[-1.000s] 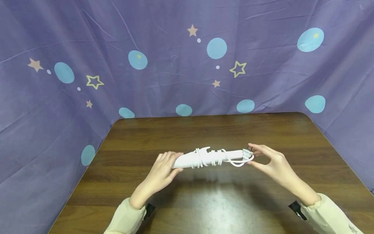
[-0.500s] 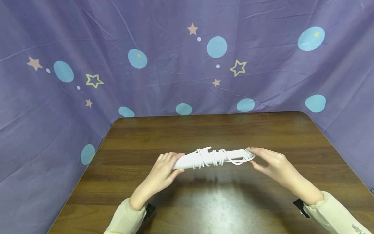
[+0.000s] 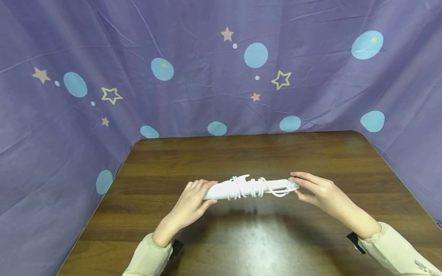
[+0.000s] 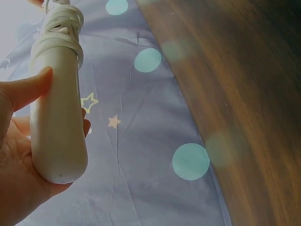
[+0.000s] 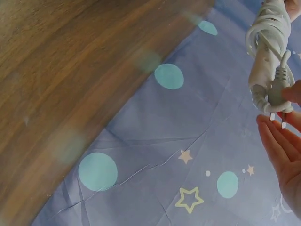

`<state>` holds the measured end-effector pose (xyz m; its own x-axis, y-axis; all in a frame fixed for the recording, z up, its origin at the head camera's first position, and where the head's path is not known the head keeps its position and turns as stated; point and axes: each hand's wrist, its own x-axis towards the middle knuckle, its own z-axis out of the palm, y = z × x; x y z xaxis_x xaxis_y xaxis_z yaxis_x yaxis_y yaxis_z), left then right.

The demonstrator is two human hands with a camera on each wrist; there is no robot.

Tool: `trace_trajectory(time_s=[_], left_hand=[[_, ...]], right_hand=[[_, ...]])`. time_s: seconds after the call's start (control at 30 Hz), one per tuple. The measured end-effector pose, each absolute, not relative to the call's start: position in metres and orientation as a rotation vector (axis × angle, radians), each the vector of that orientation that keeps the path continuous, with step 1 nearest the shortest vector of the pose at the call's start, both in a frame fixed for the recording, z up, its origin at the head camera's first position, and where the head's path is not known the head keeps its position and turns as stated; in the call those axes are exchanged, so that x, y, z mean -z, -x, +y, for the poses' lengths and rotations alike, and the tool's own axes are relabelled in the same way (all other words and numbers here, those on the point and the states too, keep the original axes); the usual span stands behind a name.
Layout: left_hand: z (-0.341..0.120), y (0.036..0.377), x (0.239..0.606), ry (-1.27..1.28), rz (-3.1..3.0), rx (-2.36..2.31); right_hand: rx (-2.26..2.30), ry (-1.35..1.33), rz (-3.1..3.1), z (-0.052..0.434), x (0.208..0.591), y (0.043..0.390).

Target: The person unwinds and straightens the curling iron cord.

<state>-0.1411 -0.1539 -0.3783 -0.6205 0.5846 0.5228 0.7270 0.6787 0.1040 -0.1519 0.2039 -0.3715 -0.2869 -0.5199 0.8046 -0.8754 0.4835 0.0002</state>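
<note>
I hold a long white appliance (image 3: 248, 187) level above the brown table (image 3: 241, 153), its white cord (image 3: 257, 186) wound round the middle. My left hand (image 3: 193, 201) grips the rounded left end (image 4: 59, 136), thumb on top. My right hand (image 3: 315, 189) is at the right end, where thumb and fingers pinch the white plug (image 5: 278, 94); its two metal pins point toward the palm. Loops of the cord (image 5: 268, 23) lie tight round the body just past the plug.
A purple cloth (image 3: 221, 69) with blue dots and stars hangs behind and on both sides of the table. The table's rounded far corners (image 3: 355, 135) meet the cloth. Cream sleeves (image 3: 400, 249) cover both forearms.
My right fingers have closed in from a spread pose onto the plug at the right end, drawing the loose cord loop snug. The left hand and appliance have stayed put.
</note>
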Motion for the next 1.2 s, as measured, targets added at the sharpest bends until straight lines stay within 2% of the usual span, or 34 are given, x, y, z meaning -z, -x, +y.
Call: trace_trajectory(time_s=[0.27,0.83,1.2], left_hand=[[-0.153,0.140,0.377,1.021,-2.426,0.406],[-0.153,0.138,0.378,1.048,-2.504,0.507],[-0.149,0.138,0.380,1.075,-2.486,0.497]], right_hand=[[-0.669,-1.182,-2.033,0.202,0.372,0.154],[-1.246,-1.141,-2.389,0.212,0.370,0.158],[-1.548,-1.262,-2.410,0.205,0.370,0.159]])
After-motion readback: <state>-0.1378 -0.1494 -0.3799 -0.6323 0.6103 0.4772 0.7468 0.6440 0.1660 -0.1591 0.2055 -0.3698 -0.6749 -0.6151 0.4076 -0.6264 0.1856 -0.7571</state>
